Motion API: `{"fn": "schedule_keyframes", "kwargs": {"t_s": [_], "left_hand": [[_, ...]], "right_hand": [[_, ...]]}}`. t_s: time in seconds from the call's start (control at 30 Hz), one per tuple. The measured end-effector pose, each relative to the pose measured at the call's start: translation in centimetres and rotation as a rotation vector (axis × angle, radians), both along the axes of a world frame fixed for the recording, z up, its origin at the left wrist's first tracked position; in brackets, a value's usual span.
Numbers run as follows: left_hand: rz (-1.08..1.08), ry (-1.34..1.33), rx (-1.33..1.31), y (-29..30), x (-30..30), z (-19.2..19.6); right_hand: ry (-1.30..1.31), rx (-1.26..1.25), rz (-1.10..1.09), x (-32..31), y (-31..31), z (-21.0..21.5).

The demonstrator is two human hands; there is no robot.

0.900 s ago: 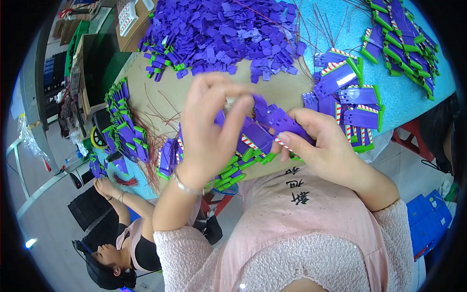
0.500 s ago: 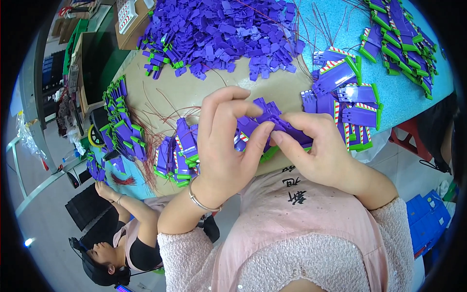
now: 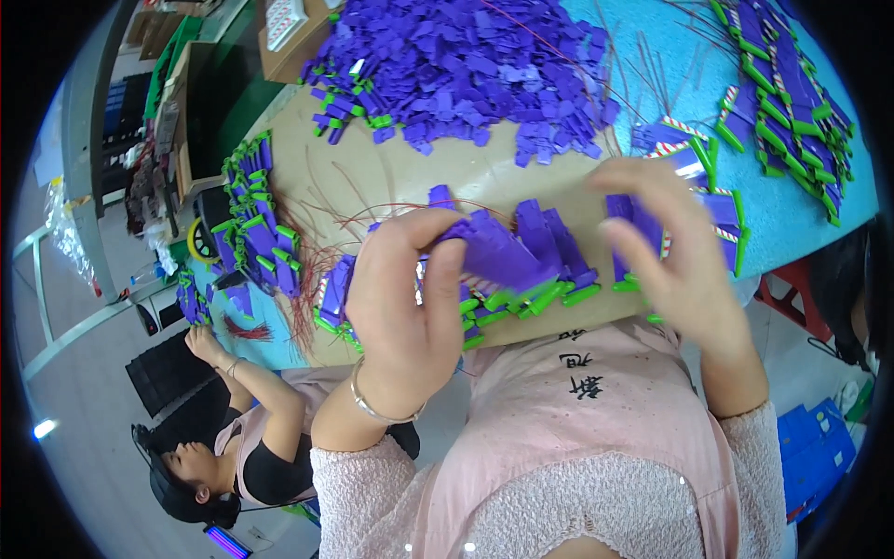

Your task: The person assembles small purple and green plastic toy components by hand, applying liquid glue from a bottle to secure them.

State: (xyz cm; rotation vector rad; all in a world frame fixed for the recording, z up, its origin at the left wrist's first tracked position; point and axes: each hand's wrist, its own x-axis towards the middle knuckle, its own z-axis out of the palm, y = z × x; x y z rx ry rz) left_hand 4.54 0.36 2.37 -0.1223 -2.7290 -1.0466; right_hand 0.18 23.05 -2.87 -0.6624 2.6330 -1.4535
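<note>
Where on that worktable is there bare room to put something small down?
The brown board is mostly bare between the purple heap and the row of green-edged pieces by the left hand. The blue mat also has room on the near side of the far-right pile. It is crowded at left, where red wires lie beside more pieces.

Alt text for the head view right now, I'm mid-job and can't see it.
The left hand pinches a green-edged purple part above the table; the right hand is apart from it, open, with nothing visibly held. Beyond lies a large heap of purple pieces, with green-edged bundles on both sides and a co-worker at left.
</note>
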Motion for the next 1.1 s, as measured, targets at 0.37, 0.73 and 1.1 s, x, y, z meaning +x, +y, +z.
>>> {"fn": "schedule_keyframes", "kwargs": {"t_s": [0.37,0.73,1.1], "left_hand": [[0.181,0.084,-0.582,-9.2,-6.9,-5.7],[0.134,-0.007,-0.672,-12.3,-8.8,-6.1],[-0.039,-0.482,0.665,-0.4,-2.8,-2.5]], "right_hand": [[0.193,0.544,-0.103,-3.1,4.2,0.2],[-0.693,-0.777,-0.048,1.0,-0.6,0.5],[-0.928,-0.83,0.021,2.2,-2.2,-0.4]]}}
